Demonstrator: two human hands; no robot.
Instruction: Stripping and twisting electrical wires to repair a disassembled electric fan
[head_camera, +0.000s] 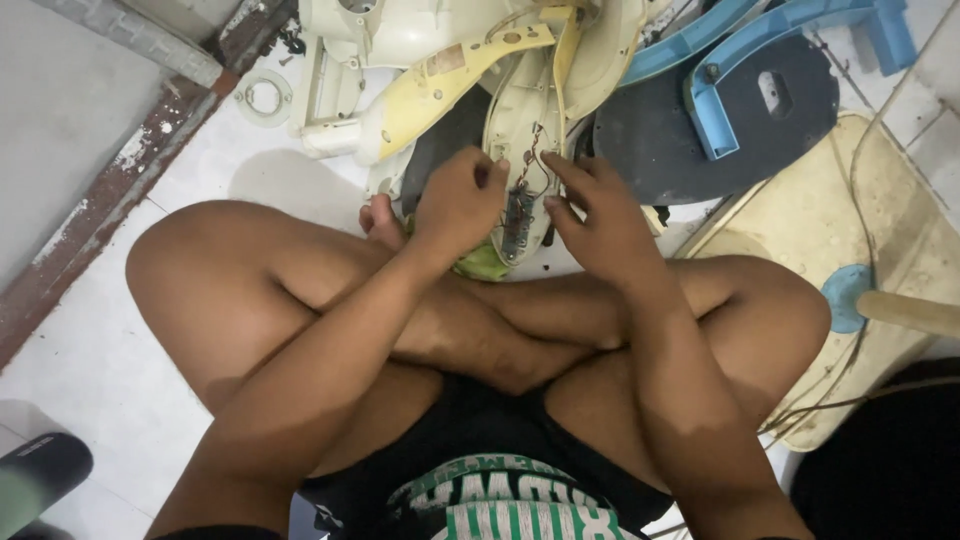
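I sit cross-legged on a white tiled floor. My left hand (458, 200) is curled on the left edge of a cream plastic fan housing shell (520, 110) that stands in front of my feet. Inside the shell, a switch block (517, 222) with red and dark wires (533, 160) shows between my hands. The fingers of my right hand (598, 215) are spread and touch the wires and the shell's right side. Something green (480, 262) lies under my left hand, mostly hidden.
Yellowed fan parts (420, 95) are piled at the top. Blue plastic pieces (760, 60) lie on a dark round base (700, 130). A cream panel (880, 230) with a blue disc (845, 295) and cords sits right. A rusty door sill (120, 180) runs along the left.
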